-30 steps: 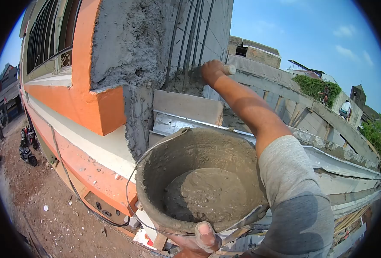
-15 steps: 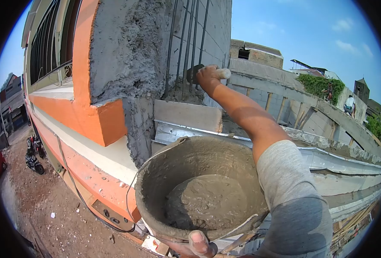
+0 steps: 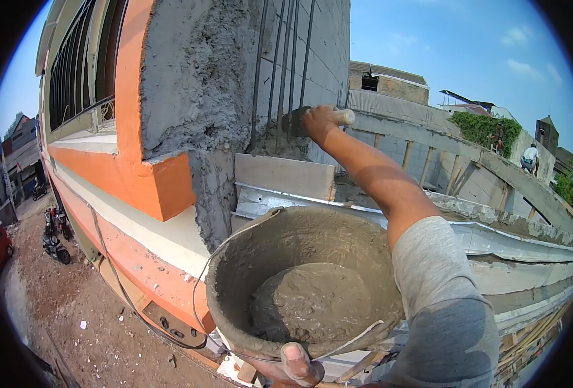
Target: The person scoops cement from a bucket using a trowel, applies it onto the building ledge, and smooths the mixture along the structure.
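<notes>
My right hand (image 3: 320,124) is closed round the pale handle of a trowel (image 3: 295,121). Its dark blade is beside several upright steel bars (image 3: 280,71), just above the mortar at their foot. Below my outstretched arm, a mortar-caked bucket (image 3: 231,278) is tilted toward me, with wet grey mortar (image 3: 315,297) in its bottom. My left hand (image 3: 299,367) grips the near rim of that bucket, thumb on top; its other fingers are mostly hidden under it. A thin wire handle (image 3: 194,297) hangs at the bucket's left side.
An orange-painted ledge (image 3: 163,191) and a rough concrete column (image 3: 199,84) stand on the left. A flat board (image 3: 283,176) edges the base of the bars. Far below lies a dirt street with motorbikes (image 3: 55,247). Another person (image 3: 530,157) is in the distance at right.
My right hand and the trowel have moved slightly down and to the right, and the blade has turned a little. My left hand stays on the bucket rim. The whole view has shifted slightly.
</notes>
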Tool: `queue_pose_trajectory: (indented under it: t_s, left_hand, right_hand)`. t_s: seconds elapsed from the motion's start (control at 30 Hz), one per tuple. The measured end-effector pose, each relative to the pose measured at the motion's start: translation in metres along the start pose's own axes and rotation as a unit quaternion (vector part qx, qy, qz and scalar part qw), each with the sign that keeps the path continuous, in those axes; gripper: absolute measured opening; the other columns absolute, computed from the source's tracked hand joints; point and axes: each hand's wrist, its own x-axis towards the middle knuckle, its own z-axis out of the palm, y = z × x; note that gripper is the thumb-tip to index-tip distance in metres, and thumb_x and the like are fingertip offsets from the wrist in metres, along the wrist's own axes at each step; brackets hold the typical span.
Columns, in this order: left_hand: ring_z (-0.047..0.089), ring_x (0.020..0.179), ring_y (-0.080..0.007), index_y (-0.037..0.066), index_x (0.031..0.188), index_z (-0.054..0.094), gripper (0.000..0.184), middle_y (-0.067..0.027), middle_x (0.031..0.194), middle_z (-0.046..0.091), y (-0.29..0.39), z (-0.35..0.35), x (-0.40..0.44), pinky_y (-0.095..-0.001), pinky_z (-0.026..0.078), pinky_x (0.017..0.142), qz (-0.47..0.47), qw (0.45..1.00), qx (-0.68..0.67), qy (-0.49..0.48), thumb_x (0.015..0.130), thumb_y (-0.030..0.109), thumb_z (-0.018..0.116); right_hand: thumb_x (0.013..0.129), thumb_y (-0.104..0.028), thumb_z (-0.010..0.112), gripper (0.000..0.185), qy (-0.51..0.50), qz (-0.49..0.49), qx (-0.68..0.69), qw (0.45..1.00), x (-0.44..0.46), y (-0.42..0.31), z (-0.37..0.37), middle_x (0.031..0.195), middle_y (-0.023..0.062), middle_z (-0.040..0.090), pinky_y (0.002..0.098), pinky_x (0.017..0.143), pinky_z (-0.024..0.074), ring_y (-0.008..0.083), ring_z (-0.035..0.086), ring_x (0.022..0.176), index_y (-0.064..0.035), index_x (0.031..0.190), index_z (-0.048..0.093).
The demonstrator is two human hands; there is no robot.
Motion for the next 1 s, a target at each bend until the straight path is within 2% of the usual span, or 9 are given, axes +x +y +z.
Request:
queue_pose_trajectory:
  t_s: [0.07,0.27,0.37,0.4,0.57,0.73,0.87,0.97,1.0]
  left_hand:
    - [0.036,0.126,-0.0353,-0.01,0.139,0.02,0.082,-0.0281,0.138,0.031,-0.001,-0.002,-0.003,-0.0452,0.027,0.106,-0.002,1.0,0.0,0.009,0.08,0.04,0.049]
    - [0.037,0.126,-0.0355,-0.01,0.139,0.022,0.082,-0.0284,0.138,0.032,0.006,0.004,0.0,-0.0453,0.027,0.106,-0.001,0.999,0.02,0.04,0.08,0.041,0.049]
    - [0.037,0.126,-0.0359,-0.01,0.139,0.021,0.083,-0.0285,0.138,0.031,0.008,0.007,0.005,-0.0453,0.027,0.106,0.02,0.999,0.013,0.025,0.08,0.041,0.049]
    - [0.036,0.126,-0.0362,-0.01,0.139,0.02,0.084,-0.0285,0.138,0.031,0.007,0.005,0.007,-0.0452,0.027,0.106,0.028,1.0,-0.002,0.003,0.08,0.042,0.049]
    - [0.032,0.128,-0.0381,-0.01,0.142,0.012,0.095,-0.0298,0.14,0.026,-0.015,-0.005,-0.011,-0.0458,0.024,0.107,-0.026,0.998,-0.017,0.056,0.077,0.047,0.052]
    - [0.034,0.127,-0.0362,-0.008,0.141,0.015,0.091,-0.028,0.14,0.027,0.027,0.022,0.004,-0.0445,0.025,0.106,-0.045,0.997,-0.023,0.062,0.075,0.041,0.054]
    - [0.035,0.126,-0.0345,-0.008,0.14,0.018,0.085,-0.0265,0.139,0.029,0.012,0.015,0.003,-0.0443,0.025,0.106,0.02,0.998,-0.047,0.025,0.077,0.039,0.052]
    - [0.036,0.125,-0.0344,-0.008,0.139,0.021,0.083,-0.0262,0.137,0.032,0.008,0.015,0.004,-0.0445,0.027,0.106,0.023,0.998,-0.054,0.019,0.077,0.039,0.052]
    - [0.037,0.124,-0.0344,-0.008,0.138,0.022,0.083,-0.0261,0.137,0.032,0.009,0.016,0.004,-0.0446,0.027,0.105,0.017,0.998,-0.053,0.022,0.077,0.039,0.052]
  right_hand:
    - [0.084,-0.019,0.058,0.018,-0.029,-0.017,0.006,0.999,0.0,-0.001,0.012,0.098,0.0041,0.07,0.0472,0.068,0.0525,0.0254,0.067,0.094,-0.0146,0.096,0.071]
    - [0.086,-0.019,0.056,0.021,-0.014,0.048,0.081,0.995,-0.005,0.042,-0.002,0.105,0.007,0.068,0.0387,0.075,0.0531,0.023,0.066,0.097,-0.0142,0.102,0.069]
    - [0.087,-0.018,0.054,0.022,-0.07,0.062,0.06,0.994,-0.025,0.053,-0.024,0.108,0.0082,0.067,0.0356,0.076,0.0527,0.0216,0.065,0.1,-0.0127,0.102,0.069]
    - [0.087,-0.018,0.054,0.021,-0.064,0.055,0.058,0.995,-0.027,0.054,-0.023,0.108,0.0085,0.067,0.0359,0.077,0.0527,0.0219,0.065,0.101,-0.0122,0.101,0.069]
    - [0.086,-0.017,0.055,0.021,-0.021,0.018,0.048,0.998,-0.041,0.045,-0.001,0.106,0.0089,0.068,0.0361,0.076,0.0525,0.0235,0.065,0.1,-0.0101,0.099,0.07]
    - [0.085,-0.017,0.055,0.02,-0.027,0.059,0.123,0.99,-0.026,0.031,0.014,0.101,0.0072,0.069,0.0378,0.07,0.0516,0.0239,0.066,0.095,-0.0125,0.097,0.07]
    - [0.086,-0.017,0.053,0.02,0.016,0.042,0.128,0.991,-0.027,0.021,0.018,0.1,0.0074,0.069,0.0401,0.069,0.0516,0.0247,0.066,0.095,-0.013,0.096,0.07]
    - [0.087,-0.019,0.054,0.021,-0.043,-0.018,0.085,0.995,-0.025,0.014,0.011,0.105,0.0081,0.068,0.0488,0.075,0.0514,0.0257,0.065,0.099,-0.0129,0.099,0.07]
    - [0.087,-0.019,0.054,0.021,-0.017,-0.018,0.092,0.995,-0.022,0.015,0.016,0.104,0.0082,0.068,0.0496,0.074,0.0513,0.026,0.065,0.097,-0.0127,0.099,0.07]
